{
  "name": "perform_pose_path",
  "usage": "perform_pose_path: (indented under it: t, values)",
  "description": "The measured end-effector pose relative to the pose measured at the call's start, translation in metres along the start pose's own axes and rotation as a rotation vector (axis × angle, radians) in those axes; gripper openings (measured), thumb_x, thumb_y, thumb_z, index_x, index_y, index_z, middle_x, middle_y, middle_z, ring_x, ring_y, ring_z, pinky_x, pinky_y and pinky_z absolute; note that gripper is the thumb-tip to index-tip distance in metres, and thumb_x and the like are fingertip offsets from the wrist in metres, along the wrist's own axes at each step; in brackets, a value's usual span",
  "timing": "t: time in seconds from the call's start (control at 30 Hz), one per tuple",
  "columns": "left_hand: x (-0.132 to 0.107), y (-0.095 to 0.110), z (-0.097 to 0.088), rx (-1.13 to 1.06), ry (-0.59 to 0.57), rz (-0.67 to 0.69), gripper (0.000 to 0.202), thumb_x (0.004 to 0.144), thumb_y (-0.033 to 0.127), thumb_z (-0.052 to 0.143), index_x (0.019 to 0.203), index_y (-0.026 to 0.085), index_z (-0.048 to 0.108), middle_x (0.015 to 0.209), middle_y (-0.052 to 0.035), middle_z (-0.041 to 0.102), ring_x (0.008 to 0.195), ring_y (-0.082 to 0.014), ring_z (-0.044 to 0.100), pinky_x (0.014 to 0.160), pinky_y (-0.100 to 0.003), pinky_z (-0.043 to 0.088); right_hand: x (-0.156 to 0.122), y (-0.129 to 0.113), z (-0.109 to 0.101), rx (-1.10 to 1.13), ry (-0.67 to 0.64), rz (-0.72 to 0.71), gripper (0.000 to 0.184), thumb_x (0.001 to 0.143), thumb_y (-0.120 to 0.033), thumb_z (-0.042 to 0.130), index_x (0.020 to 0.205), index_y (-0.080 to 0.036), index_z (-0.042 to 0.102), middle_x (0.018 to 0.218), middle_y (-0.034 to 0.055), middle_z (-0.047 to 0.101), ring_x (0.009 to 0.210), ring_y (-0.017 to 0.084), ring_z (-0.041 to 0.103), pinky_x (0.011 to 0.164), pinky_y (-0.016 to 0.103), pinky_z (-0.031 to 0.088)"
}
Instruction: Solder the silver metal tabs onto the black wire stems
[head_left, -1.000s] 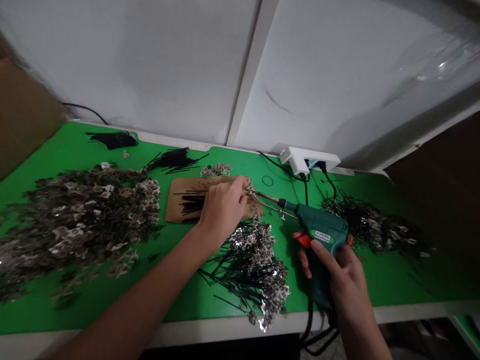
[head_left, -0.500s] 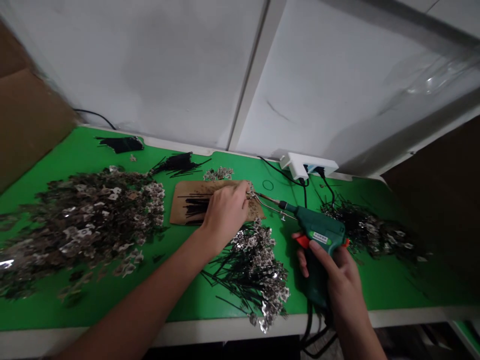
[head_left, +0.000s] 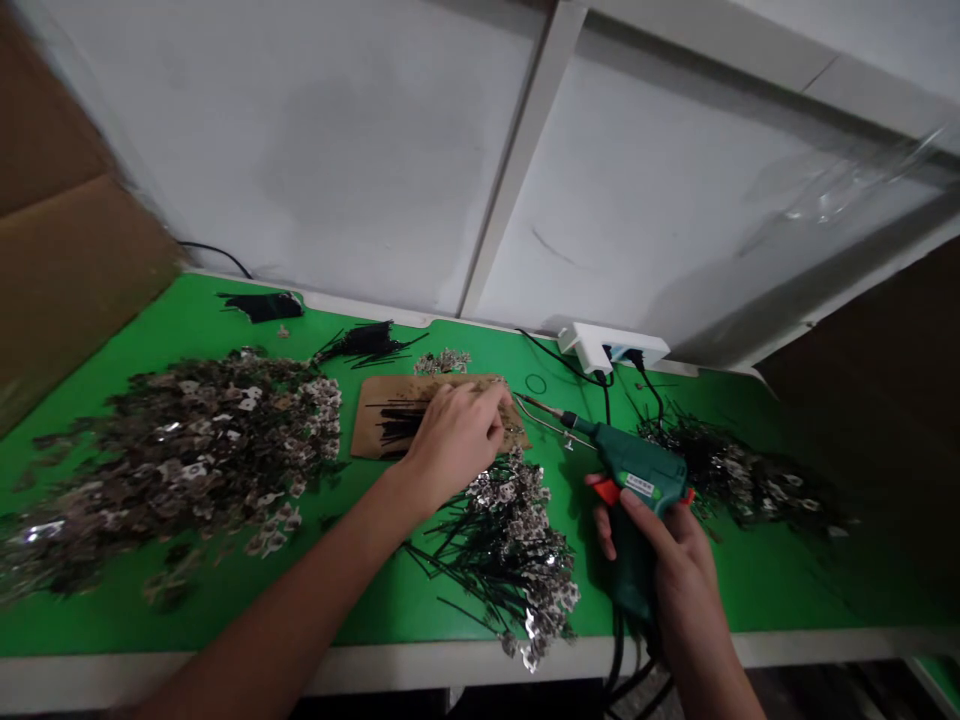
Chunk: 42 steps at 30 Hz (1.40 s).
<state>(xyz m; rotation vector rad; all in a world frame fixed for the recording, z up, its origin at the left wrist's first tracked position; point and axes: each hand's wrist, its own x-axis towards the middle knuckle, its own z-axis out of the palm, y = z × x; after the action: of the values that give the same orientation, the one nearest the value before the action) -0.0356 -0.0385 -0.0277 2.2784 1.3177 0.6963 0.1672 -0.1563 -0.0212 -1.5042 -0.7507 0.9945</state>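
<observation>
My right hand [head_left: 660, 545] is wrapped round the handle of a green glue gun [head_left: 637, 470] with an orange trigger; its nozzle points left toward a brown cardboard piece [head_left: 382, 410]. My left hand [head_left: 457, 435] rests on that cardboard with its fingers curled together, pinching something too small to make out. Black thin stems [head_left: 394, 420] lie on the cardboard by that hand. Just in front of it a heap of silver sequin flowers on black stems [head_left: 517, 540] reaches to the table's front edge.
A green table [head_left: 750, 570] carries a large pile of sequin pieces [head_left: 187, 450] at the left and another heap [head_left: 742, 475] at the right. A white power strip [head_left: 611, 348] with black cords sits by the white wall. Black stem bundles [head_left: 364, 340] lie at the back.
My left hand has drawn back slightly from the gun's nozzle and now lies over the cardboard. The view has shifted a little; the right hand still holds the gun.
</observation>
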Motion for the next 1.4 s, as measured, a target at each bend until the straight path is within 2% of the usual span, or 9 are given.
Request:
perform_pose_path:
  t: [0.2, 0.33, 0.4, 0.5, 0.57, 0.73, 1.0, 1.17, 1.4]
  values:
    - [-0.002, -0.006, -0.006, -0.055, -0.114, 0.073, 0.02, 0.084, 0.009, 0.064, 0.099, 0.022, 0.064, 0.085, 0.0037, 0.075, 0.095, -0.0221, 0.067, 0.093, -0.042, 0.04, -0.001, -0.001, 0.003, -0.008, -0.027, -0.018, 0.029, 0.079, -0.044, 0.08, 0.093, -0.019, 0.073, 0.063, 0.0037, 0.068, 0.048, 0.012, 0.051, 0.049, 0.023, 0.041]
    - [-0.003, -0.014, -0.026, -0.069, -0.158, 0.037, 0.016, 0.086, 0.014, 0.065, 0.1, 0.023, 0.068, 0.086, 0.0037, 0.076, 0.09, -0.02, 0.068, 0.089, -0.039, 0.041, -0.001, 0.001, 0.003, -0.028, -0.036, -0.028, 0.026, 0.081, -0.043, 0.079, 0.092, -0.02, 0.072, 0.065, 0.0034, 0.069, 0.052, 0.012, 0.053, 0.052, 0.024, 0.042]
    - [-0.005, -0.018, -0.042, 0.004, -0.129, -0.044, 0.015, 0.085, 0.016, 0.066, 0.098, 0.023, 0.07, 0.088, 0.0016, 0.075, 0.089, -0.0209, 0.067, 0.084, -0.037, 0.043, -0.001, 0.002, 0.002, -0.049, -0.04, -0.029, 0.027, 0.081, -0.044, 0.078, 0.093, -0.02, 0.073, 0.067, 0.0038, 0.069, 0.054, 0.013, 0.053, 0.053, 0.024, 0.042]
    - [-0.01, -0.024, -0.063, 0.261, -0.073, -0.136, 0.011, 0.084, 0.022, 0.07, 0.094, 0.022, 0.073, 0.099, -0.0038, 0.075, 0.103, -0.0295, 0.064, 0.087, -0.044, 0.041, -0.001, 0.001, 0.003, -0.081, -0.053, -0.03, 0.03, 0.082, -0.045, 0.077, 0.098, -0.02, 0.074, 0.071, 0.0051, 0.071, 0.056, 0.013, 0.054, 0.054, 0.024, 0.042]
    - [-0.013, -0.026, -0.07, 0.38, -0.093, -0.167, 0.006, 0.084, 0.025, 0.071, 0.088, 0.022, 0.075, 0.101, -0.0061, 0.075, 0.107, -0.0332, 0.061, 0.089, -0.048, 0.039, 0.0, 0.001, 0.005, -0.096, -0.068, -0.04, 0.03, 0.082, -0.046, 0.077, 0.098, -0.02, 0.074, 0.072, 0.0053, 0.071, 0.057, 0.014, 0.054, 0.054, 0.025, 0.042]
    - [-0.013, -0.023, -0.067, 0.447, -0.174, -0.196, 0.019, 0.09, 0.02, 0.06, 0.08, 0.021, 0.076, 0.092, -0.0082, 0.075, 0.1, -0.0308, 0.064, 0.088, -0.048, 0.037, 0.001, 0.001, 0.008, -0.116, -0.085, -0.058, 0.027, 0.084, -0.044, 0.076, 0.096, -0.02, 0.073, 0.072, 0.0045, 0.071, 0.057, 0.014, 0.055, 0.056, 0.026, 0.043]
    - [-0.011, -0.022, -0.065, 0.451, -0.219, -0.177, 0.026, 0.094, 0.016, 0.051, 0.079, 0.016, 0.072, 0.101, -0.012, 0.074, 0.104, -0.0312, 0.063, 0.086, -0.045, 0.037, 0.005, 0.002, 0.008, -0.114, -0.089, -0.032, 0.028, 0.083, -0.045, 0.076, 0.093, -0.019, 0.073, 0.071, 0.0049, 0.071, 0.054, 0.014, 0.054, 0.055, 0.027, 0.042]
    - [-0.013, -0.029, -0.072, 0.423, -0.158, -0.224, 0.015, 0.091, 0.02, 0.057, 0.09, 0.02, 0.072, 0.096, -0.0073, 0.074, 0.101, -0.0301, 0.063, 0.086, -0.044, 0.036, 0.006, 0.0, 0.008, -0.13, -0.076, -0.014, 0.033, 0.079, -0.048, 0.078, 0.093, -0.018, 0.075, 0.067, 0.0049, 0.069, 0.054, 0.014, 0.054, 0.052, 0.026, 0.04]
    - [-0.012, -0.027, -0.071, 0.528, -0.164, -0.232, 0.027, 0.091, 0.015, 0.05, 0.077, 0.018, 0.072, 0.087, -0.0109, 0.074, 0.091, -0.029, 0.065, 0.084, -0.044, 0.036, 0.005, -0.002, 0.008, -0.171, -0.091, -0.026, 0.033, 0.081, -0.049, 0.077, 0.091, -0.018, 0.073, 0.064, 0.0022, 0.066, 0.054, 0.013, 0.052, 0.053, 0.025, 0.039]
